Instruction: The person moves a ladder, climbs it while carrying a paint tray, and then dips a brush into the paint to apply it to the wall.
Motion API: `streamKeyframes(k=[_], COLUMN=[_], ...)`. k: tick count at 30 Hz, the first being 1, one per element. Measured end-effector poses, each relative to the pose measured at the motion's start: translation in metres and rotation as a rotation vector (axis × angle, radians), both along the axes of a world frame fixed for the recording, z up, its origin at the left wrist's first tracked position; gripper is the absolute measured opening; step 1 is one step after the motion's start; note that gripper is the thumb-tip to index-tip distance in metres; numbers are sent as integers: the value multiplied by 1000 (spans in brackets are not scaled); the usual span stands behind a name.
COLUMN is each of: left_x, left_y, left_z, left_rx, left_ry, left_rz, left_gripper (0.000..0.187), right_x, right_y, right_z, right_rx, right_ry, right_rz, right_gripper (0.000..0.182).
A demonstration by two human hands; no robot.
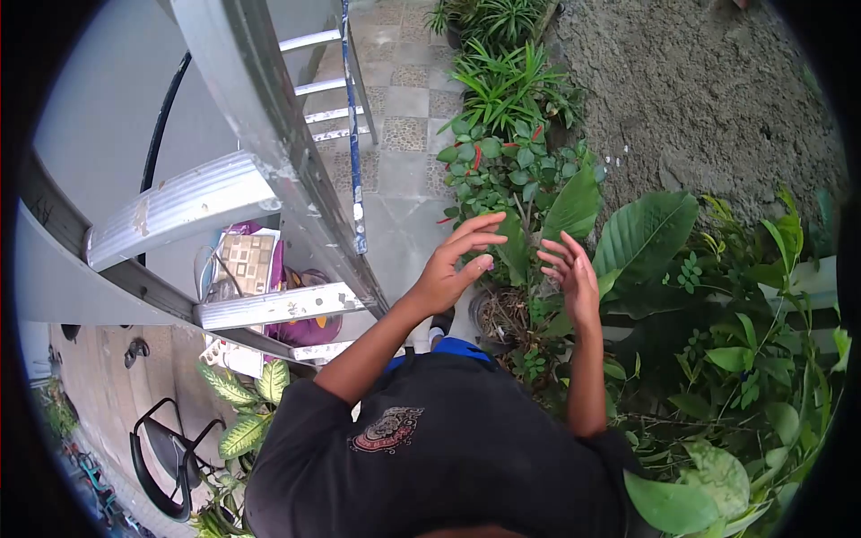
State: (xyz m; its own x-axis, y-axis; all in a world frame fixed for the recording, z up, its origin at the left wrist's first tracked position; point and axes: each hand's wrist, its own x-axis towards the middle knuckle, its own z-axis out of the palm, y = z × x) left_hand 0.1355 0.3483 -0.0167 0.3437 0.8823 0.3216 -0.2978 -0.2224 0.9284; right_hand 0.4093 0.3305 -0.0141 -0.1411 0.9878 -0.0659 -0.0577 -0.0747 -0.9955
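My left hand (456, 262) is raised in front of my body, its fingers apart and lightly curved to the right, with nothing in it. Opposite it, my right hand (574, 276) points upward with loosely spread fingers and is likewise bare. Between and behind the two hands stands a broad-leaved plant (575, 204), one of its big green leaves rising just above my right fingertips. A leafy plant with red spikes (511, 166) grows a little beyond my left hand. Below the hands, a plant pot (499, 318) filled with dry stems sits near my feet.
An aluminium ladder (269, 307) spattered with paint stands close on my left, with a blue-railed ladder (356, 170) behind it. A tiled path (402, 175) runs ahead. Grey sand or mortar (691, 99) lies at the upper right. A black chair (170, 457) is at lower left.
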Motion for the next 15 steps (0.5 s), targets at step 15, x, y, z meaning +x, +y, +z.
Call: streamKeyframes(k=[15], left_x=[13], left_y=[102], left_z=[-20], left_rx=[-86], left_ry=[50], left_rz=[326], left_gripper=[31], right_x=[69], right_y=[82], right_z=[-18], right_rx=[-50], right_ry=[8], right_rz=[170], right_gripper=[77])
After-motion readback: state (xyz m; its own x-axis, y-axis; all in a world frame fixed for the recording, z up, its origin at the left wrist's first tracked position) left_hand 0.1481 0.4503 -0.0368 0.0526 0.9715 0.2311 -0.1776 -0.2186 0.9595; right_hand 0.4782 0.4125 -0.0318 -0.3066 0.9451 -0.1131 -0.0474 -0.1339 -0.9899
